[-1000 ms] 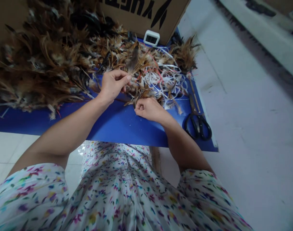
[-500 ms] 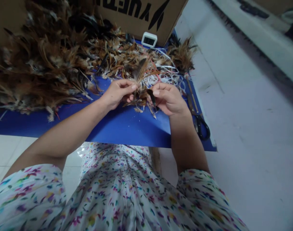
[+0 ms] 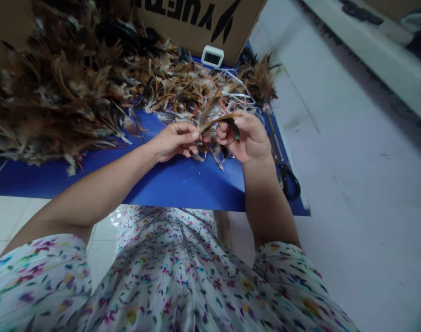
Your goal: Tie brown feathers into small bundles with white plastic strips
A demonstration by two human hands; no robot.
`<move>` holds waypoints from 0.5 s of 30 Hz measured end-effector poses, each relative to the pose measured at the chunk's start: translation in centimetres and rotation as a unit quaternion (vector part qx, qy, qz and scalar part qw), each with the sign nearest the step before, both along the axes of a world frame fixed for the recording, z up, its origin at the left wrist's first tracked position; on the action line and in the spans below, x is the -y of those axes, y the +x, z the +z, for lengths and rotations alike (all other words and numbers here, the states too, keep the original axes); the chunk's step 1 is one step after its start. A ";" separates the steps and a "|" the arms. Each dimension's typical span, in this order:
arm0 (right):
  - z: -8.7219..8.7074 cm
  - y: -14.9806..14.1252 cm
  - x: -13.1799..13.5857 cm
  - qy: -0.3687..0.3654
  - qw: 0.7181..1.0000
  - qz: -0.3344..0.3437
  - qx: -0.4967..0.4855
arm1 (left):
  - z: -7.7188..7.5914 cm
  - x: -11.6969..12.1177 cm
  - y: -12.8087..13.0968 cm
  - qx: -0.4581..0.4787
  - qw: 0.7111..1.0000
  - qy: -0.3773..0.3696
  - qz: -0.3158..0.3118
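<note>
Between thumb and fingers, my left hand (image 3: pixel 180 139) pinches the base of a few brown feathers (image 3: pixel 209 112) that fan upward. My right hand (image 3: pixel 246 135) is closed on a dark-tipped feather (image 3: pixel 234 123), whose brown shaft runs across to the left fingertips. Both hands are just above the front part of a blue tabletop (image 3: pixel 182 184). Loose feathers (image 3: pixel 217 157) lie below and between the hands. Behind them is a layer of brown feathers (image 3: pixel 182 85) mixed with white and red strips.
A big heap of brown feathers (image 3: pixel 58 101) covers the left. A cardboard box (image 3: pixel 196 27) stands behind a small white digital timer (image 3: pixel 212 56). Black-handled scissors (image 3: pixel 289 182) and a thin stick (image 3: pixel 275 133) lie along the right edge. A feather bundle (image 3: pixel 260 78) sits at the back right.
My right hand has moved slightly up and right, drawing the dark-tipped feather out straighter from the left fingers. My left hand has shifted slightly down and keeps its pinch.
</note>
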State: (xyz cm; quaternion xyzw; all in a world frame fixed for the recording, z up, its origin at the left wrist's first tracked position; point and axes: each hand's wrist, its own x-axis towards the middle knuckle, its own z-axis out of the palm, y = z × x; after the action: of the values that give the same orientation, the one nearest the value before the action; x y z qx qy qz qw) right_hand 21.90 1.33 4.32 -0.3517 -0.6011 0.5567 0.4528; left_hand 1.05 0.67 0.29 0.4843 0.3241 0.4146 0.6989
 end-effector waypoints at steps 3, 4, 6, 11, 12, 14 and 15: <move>0.1 -0.1 0.0 -0.024 0.996 -0.011 -0.082 | 0.4 0.2 0.0 0.027 0.999 -0.037 -0.002; 0.2 -0.1 0.0 -0.027 0.994 -0.014 -0.107 | 0.5 0.3 0.1 0.032 0.998 -0.045 -0.001; 0.1 -0.1 -0.1 -0.019 0.992 -0.023 -0.123 | 0.6 0.3 0.1 0.036 0.998 -0.057 0.005; -0.5 0.3 -0.8 0.014 0.995 -0.044 -0.088 | 0.8 0.2 0.2 0.057 0.995 -0.072 0.026; -0.7 0.3 -1.0 0.012 0.995 -0.044 -0.086 | 0.8 0.2 0.2 0.060 0.995 -0.075 0.032; -1.1 0.2 -1.3 -0.002 0.997 -0.040 -0.067 | 1.0 0.1 0.2 0.057 0.994 -0.081 0.046; -1.4 0.1 -1.4 -0.008 0.998 -0.036 -0.049 | 1.0 0.1 0.2 0.053 0.994 -0.083 0.052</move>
State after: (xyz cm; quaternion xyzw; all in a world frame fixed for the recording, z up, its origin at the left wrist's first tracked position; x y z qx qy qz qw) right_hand 21.96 2.70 2.95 -0.3494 -0.5606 0.5616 0.4982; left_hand 1.23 0.54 1.30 0.3844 0.3444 0.4476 0.7303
